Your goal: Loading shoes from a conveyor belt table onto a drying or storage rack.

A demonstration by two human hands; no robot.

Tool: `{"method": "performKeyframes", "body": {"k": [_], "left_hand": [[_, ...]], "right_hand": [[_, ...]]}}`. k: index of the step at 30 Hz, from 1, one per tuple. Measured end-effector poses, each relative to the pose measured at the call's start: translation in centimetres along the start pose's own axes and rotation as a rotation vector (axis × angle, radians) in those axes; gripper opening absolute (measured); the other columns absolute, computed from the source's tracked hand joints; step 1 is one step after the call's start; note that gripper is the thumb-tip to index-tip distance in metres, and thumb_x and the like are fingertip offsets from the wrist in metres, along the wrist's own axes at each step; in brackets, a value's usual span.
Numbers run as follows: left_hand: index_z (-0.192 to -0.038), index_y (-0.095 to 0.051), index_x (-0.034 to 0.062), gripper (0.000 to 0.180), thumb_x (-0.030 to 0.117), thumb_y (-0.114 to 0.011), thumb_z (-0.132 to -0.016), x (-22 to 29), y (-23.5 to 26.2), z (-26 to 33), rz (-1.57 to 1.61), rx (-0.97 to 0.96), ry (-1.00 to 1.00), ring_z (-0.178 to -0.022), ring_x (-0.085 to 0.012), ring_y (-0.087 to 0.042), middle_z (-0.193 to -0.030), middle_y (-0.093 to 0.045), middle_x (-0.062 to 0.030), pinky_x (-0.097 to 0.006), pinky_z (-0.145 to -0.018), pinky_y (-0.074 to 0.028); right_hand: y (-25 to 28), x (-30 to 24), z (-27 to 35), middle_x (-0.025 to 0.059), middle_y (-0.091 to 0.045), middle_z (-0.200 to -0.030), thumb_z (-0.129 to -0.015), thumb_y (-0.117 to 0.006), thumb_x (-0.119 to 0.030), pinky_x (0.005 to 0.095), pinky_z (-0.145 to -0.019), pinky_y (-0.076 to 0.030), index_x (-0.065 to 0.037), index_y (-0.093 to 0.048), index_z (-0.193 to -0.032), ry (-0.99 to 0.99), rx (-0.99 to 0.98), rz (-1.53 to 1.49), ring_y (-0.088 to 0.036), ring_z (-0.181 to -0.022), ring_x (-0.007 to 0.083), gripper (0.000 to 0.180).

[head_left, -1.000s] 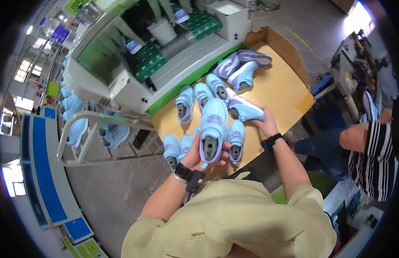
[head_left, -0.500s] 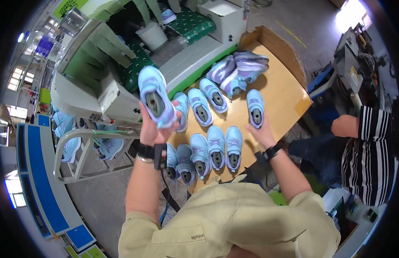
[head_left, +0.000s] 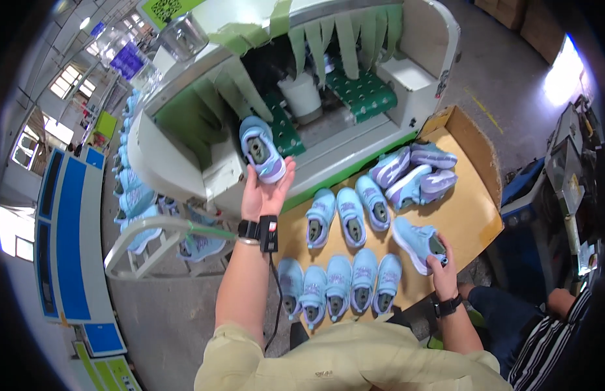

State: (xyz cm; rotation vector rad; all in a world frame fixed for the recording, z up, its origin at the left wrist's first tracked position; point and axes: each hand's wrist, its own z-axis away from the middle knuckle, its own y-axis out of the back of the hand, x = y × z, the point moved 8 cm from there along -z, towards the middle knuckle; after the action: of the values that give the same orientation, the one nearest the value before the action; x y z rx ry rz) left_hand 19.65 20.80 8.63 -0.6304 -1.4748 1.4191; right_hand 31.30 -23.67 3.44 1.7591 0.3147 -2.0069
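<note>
My left hand (head_left: 265, 193) is raised and holds a light blue shoe with a purple sole (head_left: 261, 148) in front of the green conveyor belt (head_left: 286, 133) of a white tunnel machine. My right hand (head_left: 440, 264) grips another light blue shoe (head_left: 416, 242) lying on its side on the wooden table (head_left: 468, 215). Several more blue shoes stand in rows on the table, a near row (head_left: 341, 281) and a middle row (head_left: 347, 215). A pile of purple-blue shoes (head_left: 416, 173) lies at the far right.
The white machine (head_left: 185, 140) has green strip curtains (head_left: 341, 36) over its mouth and a white bucket (head_left: 301, 94) inside. A metal rack (head_left: 153, 238) with blue shoes stands at left. Another person in a striped shirt (head_left: 553, 342) sits at lower right. Blue cabinets (head_left: 61, 228) line the left.
My left hand has carried its shoe up from the table to the machine's conveyor. My right hand has moved right and lower on the table and now grips a shoe lying on its side.
</note>
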Motion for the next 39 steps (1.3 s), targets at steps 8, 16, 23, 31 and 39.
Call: {"method": "performKeyframes", "body": {"k": [8,16,23,31,39], "left_hand": [[-0.119,-0.048,-0.0073,0.065,0.048,-0.063,-0.087,1.1,3.5,0.9,0.204,0.283,-0.12,-0.119,-0.0414,-0.053,-0.129,-0.052,-0.0242,-0.046,-0.096,-0.052],[-0.114,-0.057,0.001,0.029,0.025,-0.05,-0.098,-6.9,5.2,9.6,-0.117,0.303,0.229,-0.119,-0.037,-0.055,-0.129,-0.055,-0.0231,-0.048,-0.102,-0.045],[-0.111,-0.06,0.0046,0.029,0.028,-0.05,-0.097,-7.2,12.3,21.4,-0.163,0.568,0.296,-0.113,-0.0315,-0.059,-0.119,-0.063,-0.0161,-0.048,-0.097,-0.046],[-0.113,-0.058,0.0061,0.028,0.028,-0.052,-0.097,-8.0,13.3,24.3,-0.182,0.589,0.321,-0.107,-0.031,-0.061,-0.119,-0.062,-0.0155,-0.048,-0.094,-0.048],[-0.117,-0.056,0.0057,0.029,0.026,-0.049,-0.099,-12.6,10.9,21.7,-0.229,0.471,0.423,-0.11,-0.0328,-0.06,-0.122,-0.06,-0.0171,-0.047,-0.095,-0.048]], "right_hand": [[-11.2,-22.0,-10.0,0.0145,-0.052,-0.132,-0.087,-0.065,-0.012,0.0313,-0.103,-0.037,-0.001,-0.044,-0.136,0.656,-0.045,-0.024,-0.049,-0.122,0.021,0.055],[-19.3,-17.1,-24.4,0.0167,-0.047,-0.137,-0.086,-0.061,-0.02,0.0571,-0.105,-0.031,-0.026,-0.025,-0.149,0.67,0.268,0.591,-0.044,-0.127,0.0344,0.073],[-4.8,-1.4,-19.1,0.0168,-0.029,-0.151,-0.075,-0.074,-0.031,0.0583,-0.111,-0.019,-0.019,-0.048,-0.136,0.263,0.586,0.94,-0.022,-0.141,0.0392,0.068],[12.1,10.4,-9.4,0.019,-0.053,-0.124,-0.079,-0.072,-0.017,0.037,-0.098,-0.042,-0.007,-0.042,-0.133,0.147,0.463,0.293,-0.053,-0.116,0.0324,0.062],[7.9,14.2,1.0,0.0158,-0.056,-0.122,-0.092,-0.058,-0.012,0.0379,-0.084,-0.052,-0.014,-0.027,-0.137,-0.294,0.155,-0.31,-0.062,-0.099,0.0211,0.055]]}}
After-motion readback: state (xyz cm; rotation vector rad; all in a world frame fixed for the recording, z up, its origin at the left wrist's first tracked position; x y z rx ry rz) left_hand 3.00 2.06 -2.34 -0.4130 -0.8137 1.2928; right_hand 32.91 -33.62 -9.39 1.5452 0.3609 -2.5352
